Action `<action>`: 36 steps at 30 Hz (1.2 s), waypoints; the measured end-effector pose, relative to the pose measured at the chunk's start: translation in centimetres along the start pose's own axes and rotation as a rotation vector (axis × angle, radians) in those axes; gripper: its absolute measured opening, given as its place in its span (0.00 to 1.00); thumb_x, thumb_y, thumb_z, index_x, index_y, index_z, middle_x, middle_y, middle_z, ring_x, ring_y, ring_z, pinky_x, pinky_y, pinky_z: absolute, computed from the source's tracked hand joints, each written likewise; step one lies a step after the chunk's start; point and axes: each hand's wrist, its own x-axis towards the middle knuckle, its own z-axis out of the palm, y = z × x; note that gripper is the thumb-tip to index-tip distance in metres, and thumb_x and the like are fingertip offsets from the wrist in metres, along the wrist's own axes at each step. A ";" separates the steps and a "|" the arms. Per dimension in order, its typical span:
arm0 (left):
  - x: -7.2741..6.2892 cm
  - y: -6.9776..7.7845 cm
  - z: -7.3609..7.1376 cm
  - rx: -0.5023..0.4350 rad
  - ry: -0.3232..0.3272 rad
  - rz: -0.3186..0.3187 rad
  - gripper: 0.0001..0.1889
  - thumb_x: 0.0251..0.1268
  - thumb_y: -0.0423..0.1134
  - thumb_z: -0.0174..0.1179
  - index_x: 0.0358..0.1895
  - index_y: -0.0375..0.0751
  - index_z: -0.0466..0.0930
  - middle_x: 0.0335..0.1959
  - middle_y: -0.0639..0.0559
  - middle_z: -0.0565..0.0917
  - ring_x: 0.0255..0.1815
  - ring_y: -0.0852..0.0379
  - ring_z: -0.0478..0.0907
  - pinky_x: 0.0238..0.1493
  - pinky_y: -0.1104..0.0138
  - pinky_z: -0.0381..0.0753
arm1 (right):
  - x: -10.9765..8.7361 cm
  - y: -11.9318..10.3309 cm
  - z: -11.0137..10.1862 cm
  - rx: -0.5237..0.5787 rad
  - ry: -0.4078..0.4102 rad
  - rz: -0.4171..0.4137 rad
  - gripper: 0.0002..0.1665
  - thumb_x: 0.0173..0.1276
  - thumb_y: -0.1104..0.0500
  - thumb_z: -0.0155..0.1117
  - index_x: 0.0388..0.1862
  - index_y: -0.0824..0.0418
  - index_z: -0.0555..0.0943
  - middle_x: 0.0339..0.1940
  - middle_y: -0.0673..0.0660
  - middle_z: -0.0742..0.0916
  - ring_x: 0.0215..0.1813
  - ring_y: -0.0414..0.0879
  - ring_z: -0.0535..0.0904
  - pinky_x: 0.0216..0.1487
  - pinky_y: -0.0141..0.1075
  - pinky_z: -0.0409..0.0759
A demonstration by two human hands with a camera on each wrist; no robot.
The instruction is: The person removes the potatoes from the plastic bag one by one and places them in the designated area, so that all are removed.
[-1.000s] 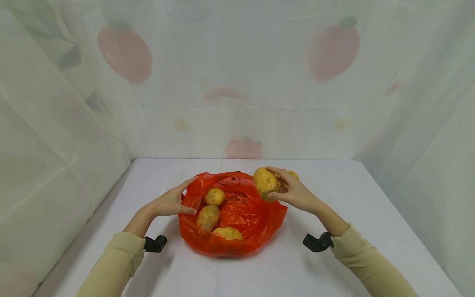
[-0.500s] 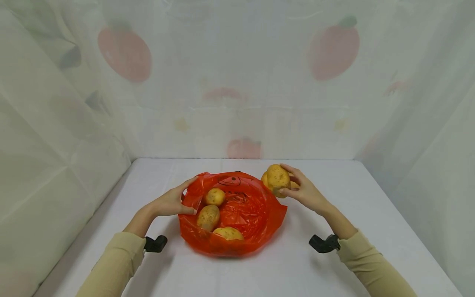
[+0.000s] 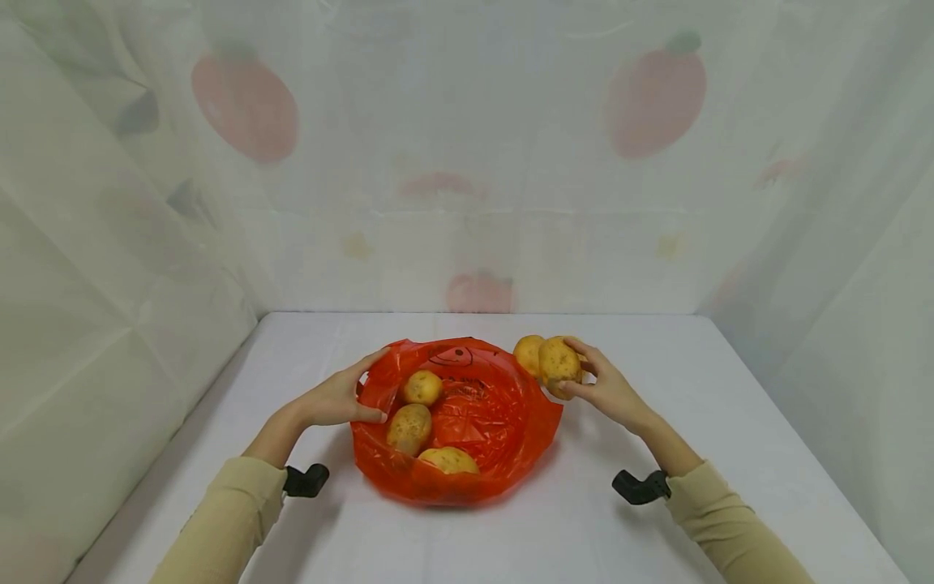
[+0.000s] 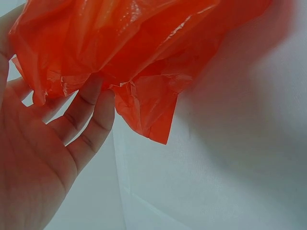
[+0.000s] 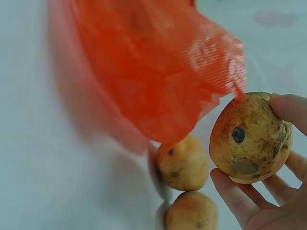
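Observation:
A red plastic bag (image 3: pixel 474 426) stands with its mouth spread wide in the head view. Inside it, toward the left, lie a small potato (image 3: pixel 422 388), a brownish potato (image 3: pixel 409 429) and a pale potato (image 3: pixel 448 460). My left hand (image 3: pixel 339 395) holds the bag's left rim; the left wrist view shows its fingers (image 4: pixel 86 108) behind the red film. Just outside the right rim, my right hand (image 3: pixel 606 389) grips a round potato (image 5: pixel 252 139) between thumb and fingers. Two more potatoes rest on the table beside it, a nearer one (image 5: pixel 183 163) and another (image 5: pixel 192 211).
The white table (image 3: pixel 409 551) runs back to a pale curtain (image 3: pixel 481 243) with faded fruit prints. More curtain (image 3: pixel 109 349) hangs along the left side, and on the right too. A black wrist mount (image 3: pixel 642 487) juts from the right sleeve.
My right hand has moved right, away from the bag's right rim, and then dropped a little, carrying the potato to beside the others. My left hand and the bag have stayed put.

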 end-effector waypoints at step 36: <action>0.0 0.0 0.0 0.028 0.008 -0.020 0.52 0.46 0.46 0.70 0.73 0.61 0.43 0.58 0.47 0.69 0.43 0.49 0.72 0.42 0.60 0.77 | -0.9 4.0 1.8 -0.076 -0.059 0.033 0.42 0.59 0.56 0.65 0.70 0.54 0.57 0.70 0.62 0.61 0.65 0.66 0.63 0.54 0.53 0.73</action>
